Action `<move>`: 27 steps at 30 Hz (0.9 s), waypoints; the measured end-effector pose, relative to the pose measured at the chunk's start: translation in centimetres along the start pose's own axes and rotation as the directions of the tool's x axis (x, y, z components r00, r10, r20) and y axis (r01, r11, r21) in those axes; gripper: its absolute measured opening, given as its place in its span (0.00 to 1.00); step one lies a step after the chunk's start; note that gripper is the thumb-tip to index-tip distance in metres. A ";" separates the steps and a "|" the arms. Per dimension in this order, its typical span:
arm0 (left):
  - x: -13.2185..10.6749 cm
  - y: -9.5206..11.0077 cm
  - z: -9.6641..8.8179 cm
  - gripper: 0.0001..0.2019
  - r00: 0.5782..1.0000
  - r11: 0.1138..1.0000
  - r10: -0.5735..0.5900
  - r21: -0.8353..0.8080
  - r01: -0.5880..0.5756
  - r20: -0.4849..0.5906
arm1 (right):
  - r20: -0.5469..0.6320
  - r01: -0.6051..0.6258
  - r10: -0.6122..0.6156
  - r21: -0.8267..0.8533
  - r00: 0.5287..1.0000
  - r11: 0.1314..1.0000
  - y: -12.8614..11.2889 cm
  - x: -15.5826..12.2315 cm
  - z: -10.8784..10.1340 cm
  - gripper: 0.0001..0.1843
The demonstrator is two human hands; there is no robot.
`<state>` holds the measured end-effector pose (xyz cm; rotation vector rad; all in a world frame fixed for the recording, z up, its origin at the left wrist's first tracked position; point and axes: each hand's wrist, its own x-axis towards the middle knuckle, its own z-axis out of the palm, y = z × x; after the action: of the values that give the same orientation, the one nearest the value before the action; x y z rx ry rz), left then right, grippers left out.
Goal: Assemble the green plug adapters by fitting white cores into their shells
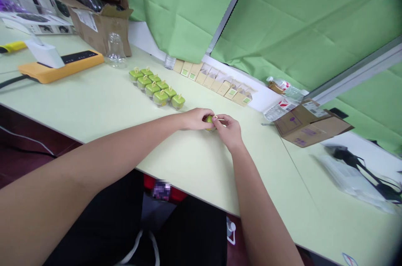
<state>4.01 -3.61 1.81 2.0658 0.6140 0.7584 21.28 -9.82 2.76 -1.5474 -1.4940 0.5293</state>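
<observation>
Head view: the left hand (198, 119) and right hand (229, 128) pinch a small green-lidded container (209, 119) between them at the table (194, 165), near similar containers (161, 97) standing in two rows. The hands hide most of it, so I cannot tell whether it touches the surface.

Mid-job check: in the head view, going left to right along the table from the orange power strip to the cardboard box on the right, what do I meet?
Orange power strip, clear bottle, group of green-lidded containers, left hand, green-lidded container in hand, right hand, cardboard box.
</observation>
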 end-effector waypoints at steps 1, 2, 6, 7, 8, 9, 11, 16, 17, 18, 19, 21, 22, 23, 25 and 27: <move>0.0 0.0 0.0 0.15 1.000 1.000 0.002 0.002 -0.002 0.000 | 0.001 -0.004 0.004 -0.002 1.000 1.000 -0.1 0.0 0.0 0.17; 0.0 0.0 0.0 0.14 1.000 1.000 0.001 0.003 -0.001 0.000 | 0.001 -0.008 0.008 -0.003 1.000 1.000 -0.2 -0.1 0.0 0.17; 0.1 0.0 0.0 0.15 1.000 1.000 -0.014 -0.005 0.014 -0.005 | 0.003 -0.020 0.020 -0.003 1.000 1.000 -0.3 -0.1 0.0 0.17; 0.1 0.0 0.0 0.15 1.000 1.000 -0.017 -0.007 0.017 -0.006 | 0.002 -0.018 0.018 -0.004 1.000 1.000 -0.3 -0.1 0.0 0.17; 0.1 0.0 0.0 0.15 1.000 1.000 -0.019 -0.010 0.019 -0.008 | 0.001 -0.016 0.016 -0.008 1.000 1.000 -0.3 -0.1 0.0 0.17; 0.1 0.0 0.1 0.15 1.000 1.000 -0.019 -0.012 0.018 -0.007 | 0.000 -0.014 0.014 -0.014 1.000 1.000 -0.3 -0.1 0.0 0.17; 0.1 -0.1 0.1 0.15 1.000 1.000 -0.017 -0.016 0.017 -0.007 | -0.004 -0.012 0.012 -0.021 1.000 1.000 -0.3 -0.1 0.0 0.17; 0.1 -0.1 0.1 0.14 1.000 1.000 -0.013 -0.015 0.013 -0.011 | -0.015 0.001 -0.001 -0.033 1.000 0.999 0.0 -0.1 0.0 0.16; 0.1 -0.1 0.1 0.14 1.000 1.000 -0.013 -0.014 0.013 -0.009 | -0.015 0.004 -0.005 -0.037 1.000 0.999 0.0 -0.1 0.0 0.16; 0.1 0.0 0.1 0.15 1.000 1.000 -0.013 -0.014 0.013 -0.007 | -0.014 0.007 -0.007 -0.040 1.000 0.999 0.0 -0.1 0.0 0.16; 0.1 0.0 0.1 0.15 1.000 1.000 -0.013 -0.012 0.013 -0.006 | -0.014 0.010 -0.011 -0.040 1.000 0.999 0.0 0.0 0.0 0.16; 0.1 0.1 0.0 0.15 1.000 1.000 -0.017 -0.006 0.017 -0.005 | -0.014 0.020 -0.021 -0.039 1.000 0.999 0.0 0.0 0.0 0.15; 0.0 0.1 0.0 0.15 1.000 1.000 -0.019 -0.004 0.019 -0.006 | -0.013 0.026 -0.027 -0.038 1.000 0.999 0.0 0.0 0.1 0.15; 0.0 0.1 0.0 0.15 1.000 1.000 -0.021 -0.003 0.021 -0.007 | -0.012 0.030 -0.031 -0.037 0.999 0.999 0.0 0.0 0.1 0.15; 0.0 0.2 0.0 0.15 1.000 1.000 -0.026 -0.006 0.026 -0.008 | -0.010 0.031 -0.031 -0.035 0.999 0.999 0.0 0.0 0.1 0.16; 0.0 0.3 0.0 0.14 1.000 0.999 -0.031 -0.009 0.031 -0.006 | -0.010 0.025 -0.026 -0.036 1.000 0.999 0.0 0.0 0.1 0.16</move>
<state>4.03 -3.77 2.02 2.0420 0.6432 0.7488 21.20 -9.76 2.71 -1.5541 -1.5205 0.4815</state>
